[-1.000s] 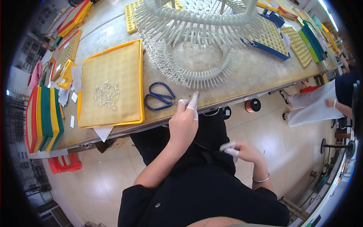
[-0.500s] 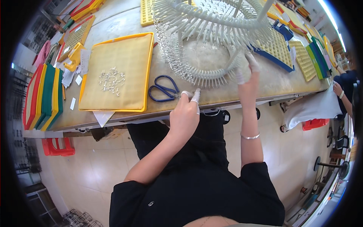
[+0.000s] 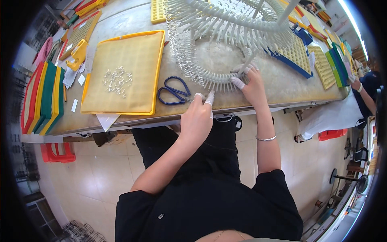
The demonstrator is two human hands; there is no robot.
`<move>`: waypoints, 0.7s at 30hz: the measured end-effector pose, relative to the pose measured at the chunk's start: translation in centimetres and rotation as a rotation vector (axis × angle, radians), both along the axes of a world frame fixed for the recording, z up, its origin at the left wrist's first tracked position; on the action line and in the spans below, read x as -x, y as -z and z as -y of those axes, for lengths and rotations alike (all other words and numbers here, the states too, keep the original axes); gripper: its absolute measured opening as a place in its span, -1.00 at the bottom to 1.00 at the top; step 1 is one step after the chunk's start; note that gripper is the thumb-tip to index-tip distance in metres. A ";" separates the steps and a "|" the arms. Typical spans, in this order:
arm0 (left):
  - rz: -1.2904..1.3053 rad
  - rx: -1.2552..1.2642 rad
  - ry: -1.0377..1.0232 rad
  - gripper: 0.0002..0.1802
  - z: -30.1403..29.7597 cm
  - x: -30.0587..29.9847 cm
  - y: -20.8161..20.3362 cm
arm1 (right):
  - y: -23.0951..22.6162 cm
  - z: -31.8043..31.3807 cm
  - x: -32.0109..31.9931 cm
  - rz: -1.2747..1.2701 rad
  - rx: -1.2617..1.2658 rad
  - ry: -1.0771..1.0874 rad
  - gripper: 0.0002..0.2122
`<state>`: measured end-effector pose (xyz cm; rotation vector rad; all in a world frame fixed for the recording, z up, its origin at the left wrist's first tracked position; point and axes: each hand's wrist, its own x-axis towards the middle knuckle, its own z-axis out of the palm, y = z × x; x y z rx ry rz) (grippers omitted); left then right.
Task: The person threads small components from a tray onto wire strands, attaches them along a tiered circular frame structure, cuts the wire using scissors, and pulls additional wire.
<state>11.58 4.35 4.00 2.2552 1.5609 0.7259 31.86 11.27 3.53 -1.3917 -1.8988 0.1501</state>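
Note:
A large white rack with rings of short prongs stands on the worktable in front of me; many lower prongs on its left carry tiny shiny pieces. My right hand, with white finger covers, is closed on the lower ring at its near right, thumb in front. My left hand is held at the table's near edge, fingers curled and covered tips by the front prongs. Whatever it pinches is too small to make out. Dark-blue-handled scissors lie beside it. Small silvery pieces are heaped on a yellow-rimmed tray.
Stacked coloured trays stand at the left. A yellow tape dispenser sits behind them. At the right are a blue-edged tray with a yellow grid and another person. Red stools stand below the table.
My right hand has come down and left from beside the rack and closed on its lower ring. The left hand stays nearly in place. The view has shifted slightly.

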 end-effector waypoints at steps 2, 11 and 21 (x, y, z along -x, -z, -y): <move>0.006 0.009 0.004 -0.60 0.0 0.1 -0.1 | 0.0 0.3 0.4 -0.104 0.007 -0.001 -0.76; 0.023 0.005 0.030 -0.62 -0.1 1.8 -0.3 | 0.0 1.8 2.8 -0.164 0.010 0.132 -0.78; -0.029 0.267 0.197 -0.47 2.5 4.4 -2.8 | 0.6 3.0 2.4 -1.038 0.102 -0.012 -0.72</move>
